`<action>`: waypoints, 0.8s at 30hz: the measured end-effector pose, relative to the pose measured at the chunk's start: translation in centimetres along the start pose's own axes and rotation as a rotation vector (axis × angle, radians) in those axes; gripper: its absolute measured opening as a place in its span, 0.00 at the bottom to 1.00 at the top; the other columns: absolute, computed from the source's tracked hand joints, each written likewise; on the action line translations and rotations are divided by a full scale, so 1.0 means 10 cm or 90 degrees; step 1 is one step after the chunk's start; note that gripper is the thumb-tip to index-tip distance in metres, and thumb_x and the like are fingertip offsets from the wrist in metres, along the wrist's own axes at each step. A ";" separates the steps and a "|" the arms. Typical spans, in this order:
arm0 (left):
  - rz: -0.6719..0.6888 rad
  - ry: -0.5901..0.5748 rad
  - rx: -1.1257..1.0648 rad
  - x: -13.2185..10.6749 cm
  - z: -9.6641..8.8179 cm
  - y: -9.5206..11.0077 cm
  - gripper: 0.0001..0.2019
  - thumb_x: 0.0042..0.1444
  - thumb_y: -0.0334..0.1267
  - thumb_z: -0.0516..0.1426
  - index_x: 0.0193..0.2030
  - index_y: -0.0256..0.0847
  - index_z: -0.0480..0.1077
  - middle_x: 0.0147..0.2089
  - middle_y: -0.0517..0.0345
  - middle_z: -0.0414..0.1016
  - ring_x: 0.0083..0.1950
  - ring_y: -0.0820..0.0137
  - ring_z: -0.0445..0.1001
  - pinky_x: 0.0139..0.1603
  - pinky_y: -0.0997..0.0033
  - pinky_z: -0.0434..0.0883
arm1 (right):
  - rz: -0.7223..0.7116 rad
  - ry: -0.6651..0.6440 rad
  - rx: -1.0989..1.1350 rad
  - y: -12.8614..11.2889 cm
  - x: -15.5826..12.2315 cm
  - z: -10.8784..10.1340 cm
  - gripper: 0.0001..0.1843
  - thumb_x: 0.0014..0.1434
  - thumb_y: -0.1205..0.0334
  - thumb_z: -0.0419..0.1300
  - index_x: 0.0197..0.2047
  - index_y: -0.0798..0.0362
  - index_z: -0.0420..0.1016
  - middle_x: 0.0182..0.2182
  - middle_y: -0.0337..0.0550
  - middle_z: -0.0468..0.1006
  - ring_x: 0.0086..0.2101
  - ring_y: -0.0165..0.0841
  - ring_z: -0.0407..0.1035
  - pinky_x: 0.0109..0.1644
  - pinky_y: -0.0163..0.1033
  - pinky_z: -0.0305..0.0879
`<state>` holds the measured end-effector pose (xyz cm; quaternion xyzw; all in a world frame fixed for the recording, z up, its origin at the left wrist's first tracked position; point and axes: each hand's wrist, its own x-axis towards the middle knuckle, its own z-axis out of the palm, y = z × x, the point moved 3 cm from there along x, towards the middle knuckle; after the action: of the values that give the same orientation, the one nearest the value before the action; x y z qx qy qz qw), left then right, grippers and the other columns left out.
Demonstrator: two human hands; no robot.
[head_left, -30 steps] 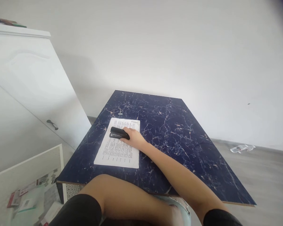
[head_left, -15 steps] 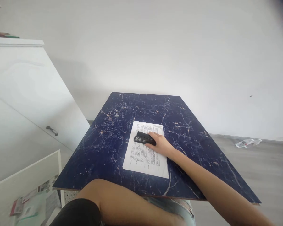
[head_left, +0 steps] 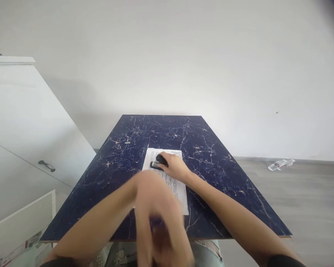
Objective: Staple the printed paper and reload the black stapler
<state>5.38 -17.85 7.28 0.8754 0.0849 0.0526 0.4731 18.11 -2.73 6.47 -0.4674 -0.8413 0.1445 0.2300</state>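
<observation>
My right hand (head_left: 173,166) is wrapped round a black stapler (head_left: 161,160), and the stapler's lower arm and upper arm stand apart at its left end. Beneath it lies a printed sheet or stack of paper (head_left: 180,191), partly covered by both hands. Nearest the camera, my left hand (head_left: 158,211) hangs over the front of the table and the lower part of the paper. It is blurred; its fingers point down and spread apart, with nothing I can make out in them. A small silvery strip (head_left: 127,142) rests farther back to the left.
The dark blue marble-patterned table (head_left: 211,178) stands near a white wall. A white cabinet (head_left: 22,111) with a dark handle (head_left: 46,165) is at the left, above an open drawer (head_left: 22,213) holding papers. Clear plastic packaging (head_left: 280,164) lies on the floor at right.
My left hand has risen from below the table edge to in front of the paper. The right hand still holds the stapler, its arms now wider apart. The view has shifted slightly.
</observation>
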 end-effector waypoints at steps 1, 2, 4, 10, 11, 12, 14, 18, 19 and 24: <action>0.034 0.078 -0.060 -0.04 -0.40 -0.14 0.34 0.52 0.80 0.46 0.29 0.52 0.74 0.22 0.55 0.66 0.19 0.66 0.66 0.14 0.63 0.62 | 0.011 0.018 0.009 0.10 0.00 -0.10 0.11 0.65 0.60 0.64 0.51 0.49 0.72 0.39 0.46 0.81 0.36 0.40 0.75 0.36 0.39 0.64; 0.051 0.165 -0.111 -0.06 -0.79 -0.29 0.35 0.49 0.81 0.48 0.27 0.51 0.71 0.19 0.57 0.63 0.17 0.68 0.63 0.15 0.64 0.62 | 0.023 0.033 0.014 0.22 0.00 -0.22 0.11 0.65 0.61 0.64 0.51 0.49 0.72 0.40 0.45 0.82 0.36 0.39 0.75 0.37 0.39 0.64; 0.028 0.266 -0.144 -0.04 -1.43 -0.58 0.33 0.49 0.80 0.51 0.26 0.48 0.67 0.17 0.61 0.59 0.17 0.69 0.60 0.19 0.65 0.63 | 0.054 0.063 -0.005 0.50 0.00 -0.43 0.11 0.65 0.63 0.63 0.51 0.49 0.74 0.40 0.45 0.82 0.37 0.39 0.76 0.39 0.40 0.66; -0.149 0.640 0.166 0.22 -1.76 -1.18 0.18 0.70 0.51 0.51 0.31 0.42 0.63 0.27 0.60 0.64 0.29 0.70 0.64 0.36 0.65 0.68 | 0.139 0.105 -0.174 1.19 -0.15 -0.70 0.16 0.63 0.70 0.61 0.54 0.51 0.75 0.47 0.50 0.82 0.45 0.44 0.76 0.46 0.42 0.66; -0.158 0.637 0.266 0.26 -1.67 -1.22 0.17 0.70 0.47 0.50 0.32 0.42 0.65 0.30 0.58 0.67 0.33 0.68 0.67 0.41 0.62 0.70 | 0.140 0.095 -0.194 1.24 -0.18 -0.69 0.16 0.64 0.70 0.61 0.55 0.51 0.75 0.47 0.50 0.82 0.45 0.44 0.76 0.46 0.42 0.66; -0.164 0.617 0.361 0.29 -1.57 -1.25 0.15 0.71 0.45 0.50 0.34 0.41 0.67 0.34 0.55 0.70 0.39 0.65 0.70 0.46 0.59 0.70 | 0.139 0.087 -0.205 1.27 -0.21 -0.67 0.17 0.64 0.70 0.61 0.55 0.52 0.75 0.47 0.50 0.81 0.45 0.44 0.76 0.46 0.42 0.66; -0.182 0.558 0.505 0.33 -1.42 -1.30 0.12 0.71 0.42 0.50 0.43 0.39 0.72 0.46 0.47 0.73 0.51 0.58 0.71 0.56 0.52 0.69 | 0.138 0.077 -0.201 1.32 -0.25 -0.64 0.18 0.64 0.70 0.61 0.57 0.51 0.75 0.48 0.50 0.81 0.45 0.44 0.76 0.47 0.42 0.66; -0.264 0.501 0.572 0.39 -1.29 -1.42 0.20 0.71 0.47 0.51 0.62 0.37 0.69 0.68 0.36 0.63 0.71 0.47 0.60 0.70 0.40 0.60 | 0.126 0.072 -0.169 1.36 -0.24 -0.58 0.19 0.63 0.71 0.61 0.57 0.51 0.75 0.49 0.49 0.81 0.46 0.43 0.75 0.50 0.42 0.67; -0.279 0.483 0.566 0.41 -1.27 -1.45 0.23 0.71 0.48 0.50 0.65 0.37 0.67 0.71 0.34 0.59 0.74 0.45 0.55 0.72 0.36 0.56 | 0.118 0.075 -0.163 1.36 -0.24 -0.57 0.19 0.63 0.70 0.61 0.57 0.51 0.75 0.49 0.49 0.81 0.47 0.43 0.75 0.51 0.42 0.67; -0.336 0.433 0.508 0.45 -1.20 -1.60 0.31 0.71 0.58 0.48 0.72 0.41 0.61 0.77 0.33 0.52 0.78 0.38 0.47 0.71 0.23 0.48 | 0.100 0.104 -0.169 1.35 -0.22 -0.50 0.20 0.64 0.70 0.59 0.59 0.51 0.73 0.51 0.50 0.80 0.50 0.45 0.73 0.56 0.47 0.65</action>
<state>6.19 1.44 0.50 0.8689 0.4604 0.1749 0.0502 31.42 2.60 4.05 -0.5682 -0.7923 0.0113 0.2217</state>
